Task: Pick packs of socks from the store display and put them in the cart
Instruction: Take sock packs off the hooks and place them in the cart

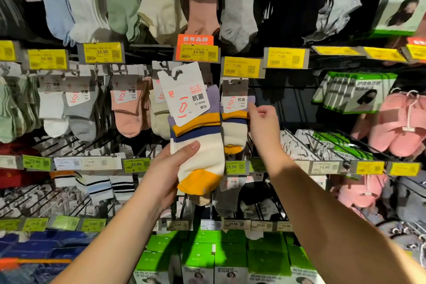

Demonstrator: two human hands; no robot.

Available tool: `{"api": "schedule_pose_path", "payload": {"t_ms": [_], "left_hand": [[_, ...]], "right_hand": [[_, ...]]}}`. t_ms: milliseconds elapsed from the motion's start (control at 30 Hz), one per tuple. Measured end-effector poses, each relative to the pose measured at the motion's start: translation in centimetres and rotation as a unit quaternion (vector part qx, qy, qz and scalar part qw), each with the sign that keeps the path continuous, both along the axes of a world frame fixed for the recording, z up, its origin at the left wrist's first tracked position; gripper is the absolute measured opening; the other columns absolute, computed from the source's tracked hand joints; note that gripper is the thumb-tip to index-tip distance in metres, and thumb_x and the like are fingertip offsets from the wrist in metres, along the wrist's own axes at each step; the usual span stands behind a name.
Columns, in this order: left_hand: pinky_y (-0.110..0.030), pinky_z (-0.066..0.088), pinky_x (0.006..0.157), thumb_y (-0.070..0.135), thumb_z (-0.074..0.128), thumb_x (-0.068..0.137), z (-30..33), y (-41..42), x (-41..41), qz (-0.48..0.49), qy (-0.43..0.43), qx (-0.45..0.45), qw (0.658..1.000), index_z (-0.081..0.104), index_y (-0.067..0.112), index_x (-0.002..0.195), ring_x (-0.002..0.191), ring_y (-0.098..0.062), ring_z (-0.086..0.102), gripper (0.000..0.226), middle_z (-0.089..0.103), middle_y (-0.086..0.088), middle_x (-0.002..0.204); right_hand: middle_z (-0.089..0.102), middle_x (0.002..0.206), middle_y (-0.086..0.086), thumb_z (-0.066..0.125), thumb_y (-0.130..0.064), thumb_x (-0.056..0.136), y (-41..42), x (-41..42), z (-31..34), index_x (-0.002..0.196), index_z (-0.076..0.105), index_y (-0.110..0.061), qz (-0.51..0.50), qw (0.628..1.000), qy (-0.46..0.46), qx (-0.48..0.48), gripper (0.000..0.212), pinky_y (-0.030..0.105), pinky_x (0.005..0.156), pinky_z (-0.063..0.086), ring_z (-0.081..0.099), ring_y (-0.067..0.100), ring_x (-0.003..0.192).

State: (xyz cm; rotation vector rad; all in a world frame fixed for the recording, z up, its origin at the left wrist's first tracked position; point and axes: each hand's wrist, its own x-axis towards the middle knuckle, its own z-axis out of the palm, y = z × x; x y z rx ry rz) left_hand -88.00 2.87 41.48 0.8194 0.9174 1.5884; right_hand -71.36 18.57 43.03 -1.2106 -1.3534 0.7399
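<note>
My left hand [170, 168] grips a pack of cream socks [202, 152] with purple, orange and navy bands and a white card label, held off the rack in front of the display. Just to its right a second pack of the same socks [234, 131] hangs on its hook. My right hand [262, 124] pinches that hanging pack at its right edge, by the orange band. No cart is in view.
Rows of sock packs hang on hooks above and to the left, including pink socks [129, 110]. Yellow price tags [242, 67] line the rails. Green boxes [230, 258] stand below. Pink slippers [401, 122] and mask packs [355, 92] hang at right.
</note>
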Motion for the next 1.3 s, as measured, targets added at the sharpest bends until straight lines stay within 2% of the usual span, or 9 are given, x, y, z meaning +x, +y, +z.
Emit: {"api": "schedule_pose_path", "payload": {"t_ms": [100, 300, 467, 667, 767, 933, 1033, 1133, 1300], "left_hand": [[-0.03, 0.061, 0.064, 0.014, 0.066, 0.078, -0.3, 0.2, 0.3, -0.008, -0.004, 0.004, 1.0, 0.064, 0.014, 0.122, 0.088, -0.023, 0.077, 0.044, 0.077, -0.01, 0.108], [-0.033, 0.062, 0.066, 0.014, 0.067, 0.076, -0.5, 0.8, 1.7, -0.015, -0.005, 0.01, 1.0, 0.063, 0.01, 0.127, 0.091, -0.027, 0.076, 0.051, 0.076, -0.014, 0.111], [-0.033, 0.062, 0.069, 0.007, 0.065, 0.085, -0.8, 1.0, 2.5, -0.006, 0.02, 0.019, 1.0, 0.063, 0.009, 0.125, 0.089, -0.025, 0.076, 0.04, 0.077, -0.012, 0.106], [-0.034, 0.062, 0.075, 0.007, 0.069, 0.08, -1.1, 1.2, 2.6, 0.012, 0.069, 0.031, 0.997, 0.063, 0.012, 0.125, 0.097, -0.027, 0.075, 0.046, 0.075, -0.013, 0.113], [-0.033, 0.062, 0.079, 0.004, 0.068, 0.087, -1.3, 1.3, 2.6, 0.035, 0.121, 0.035, 0.991, 0.062, 0.012, 0.128, 0.102, -0.028, 0.073, 0.042, 0.075, -0.012, 0.114], [-0.016, 0.056, 0.077, 0.028, 0.064, 0.092, -1.2, 1.2, 2.4, 0.062, 0.176, 0.049, 0.981, 0.063, 0.027, 0.121, 0.1, -0.007, 0.072, 0.029, 0.077, 0.011, 0.106], [-0.037, 0.052, 0.102, 0.053, 0.066, 0.085, -1.4, 1.4, 2.0, 0.072, 0.153, 0.023, 0.985, 0.062, 0.031, 0.123, 0.109, -0.012, 0.07, 0.044, 0.075, 0.009, 0.116], [-0.051, 0.046, 0.108, 0.052, 0.07, 0.086, -1.6, 1.6, 1.8, 0.087, 0.144, 0.023, 0.985, 0.062, 0.028, 0.129, 0.116, -0.019, 0.068, 0.05, 0.073, 0.005, 0.122], [-0.027, 0.047, 0.095, 0.055, 0.066, 0.089, -1.9, 1.6, 1.0, 0.139, 0.179, 0.041, 0.973, 0.063, 0.039, 0.116, 0.114, -0.003, 0.062, 0.031, 0.069, 0.021, 0.117]], "right_hand": [[0.052, 0.08, -0.001, 0.045, -0.042, 0.105, -5.5, 0.0, 0.3, 0.089, 0.055, -0.018, 0.113, 0.99, 0.067, 0.043, 0.031, 0.025, 0.065, 0.04, 0.05, 0.01, 0.072], [0.058, 0.088, -0.006, 0.06, -0.036, 0.097, -10.0, -0.8, 1.4, 0.101, 0.057, -0.021, 0.224, 0.971, 0.058, 0.058, 0.016, 0.009, 0.068, 0.042, 0.052, -0.003, 0.072], [0.061, 0.083, -0.003, 0.073, -0.027, 0.09, -9.6, -1.0, 0.8, 0.099, 0.061, -0.021, 0.223, 0.97, 0.091, 0.045, 0.017, 0.018, 0.068, 0.044, 0.051, 0.003, 0.07], [0.075, 0.108, 0.002, 0.073, -0.043, 0.085, -9.1, -0.6, 0.5, 0.101, 0.067, -0.027, 0.269, 0.957, 0.108, 0.03, 0.024, 0.049, 0.101, 0.051, 0.069, 0.019, 0.105], [0.072, 0.121, -0.009, 0.067, -0.046, 0.085, -8.8, -0.5, 0.4, 0.118, 0.066, -0.032, 0.29, 0.95, 0.113, 0.023, 0.036, 0.048, 0.108, 0.046, 0.065, 0.013, 0.118], [0.069, 0.13, -0.004, 0.066, -0.049, 0.087, -7.9, -0.3, -0.1, 0.135, 0.059, -0.024, 0.298, 0.94, 0.165, -0.01, 0.054, 0.051, 0.112, 0.042, 0.062, 0.02, 0.125], [0.066, 0.135, 0.005, 0.059, -0.032, 0.098, -7.4, 0.0, -0.4, 0.14, 0.054, -0.017, 0.322, 0.915, 0.241, -0.032, 0.045, 0.052, 0.112, 0.042, 0.06, 0.026, 0.128], [0.066, 0.133, 0.013, 0.05, -0.02, 0.103, -7.0, 0.5, -0.9, 0.137, 0.053, -0.013, 0.346, 0.877, 0.324, -0.081, 0.036, 0.048, 0.102, 0.052, 0.064, 0.031, 0.121], [0.067, 0.131, 0.014, 0.059, -0.025, 0.097, -4.9, 2.2, -2.4, 0.14, 0.053, -0.015, 0.258, 0.882, 0.379, -0.111, 0.045, 0.055, 0.101, 0.05, 0.065, 0.035, 0.119]]}}
